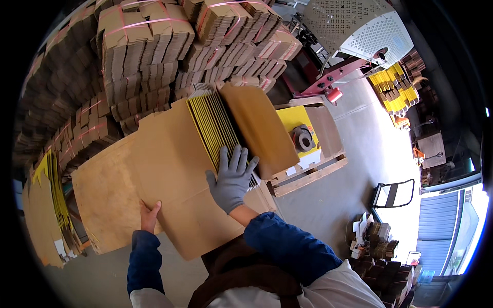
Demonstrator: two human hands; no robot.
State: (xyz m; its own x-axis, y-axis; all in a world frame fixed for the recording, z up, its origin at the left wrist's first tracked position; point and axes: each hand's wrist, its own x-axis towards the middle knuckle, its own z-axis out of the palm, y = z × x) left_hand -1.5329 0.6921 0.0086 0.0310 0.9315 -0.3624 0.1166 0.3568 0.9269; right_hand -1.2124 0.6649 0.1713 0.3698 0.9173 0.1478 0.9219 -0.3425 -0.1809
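A large flat cardboard sheet (172, 169) lies in front of me over a worn tan board (102, 197). My bare left hand (149, 215) pinches the sheet's near left edge, thumb on top. Fanned over the sheet's right side is a row of yellow-edged cardboard blanks (213, 126). My right hand (231, 179), in a grey glove, rests palm down with fingers spread at the near end of these blanks. Just past its fingertips, a brown cardboard panel (262, 131) leans beside the row; its underside is hidden.
A wooden pallet (308, 177) to the right carries a yellow-and-white box with a tape roll (303, 138) on it. Strapped cardboard bundles (149, 36) rise high at the far left. A machine with a perforated guard (354, 25) and a hand cart (393, 195) stand farther right.
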